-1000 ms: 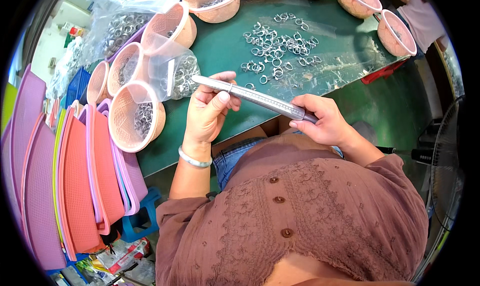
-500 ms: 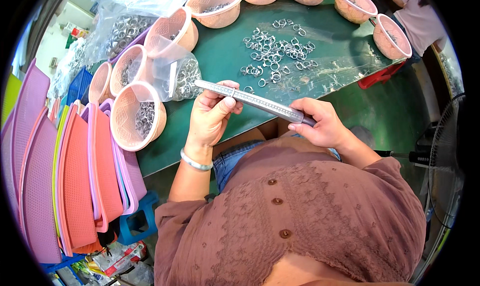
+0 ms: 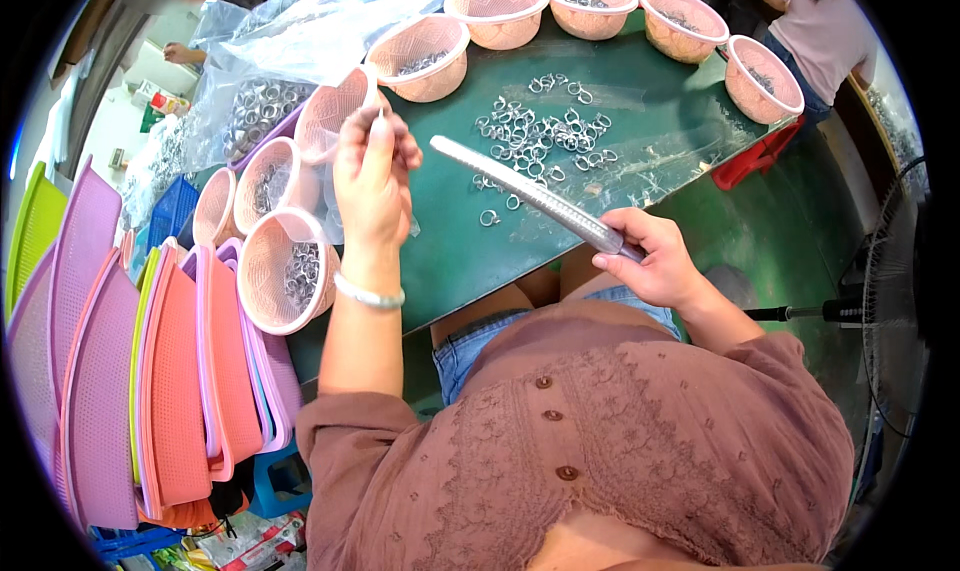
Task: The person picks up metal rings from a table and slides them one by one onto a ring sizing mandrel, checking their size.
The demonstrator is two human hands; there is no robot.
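Over green surface [image 3: 470, 251], ring sizing mid-step

Left hand [image 3: 372, 171] is up by the pink baskets [image 3: 285, 271], fingers pinched shut on something tiny, probably a ring. Right hand [image 3: 650, 266] grips the mandrel [image 3: 530, 193] handle. Next up, I'd guess: steady aim over the tip.

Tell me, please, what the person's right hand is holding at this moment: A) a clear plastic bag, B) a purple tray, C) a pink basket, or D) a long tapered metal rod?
D: the right hand grips the thick end of the long tapered metal rod, which slants up over the green table, while the left hand is raised apart from it.
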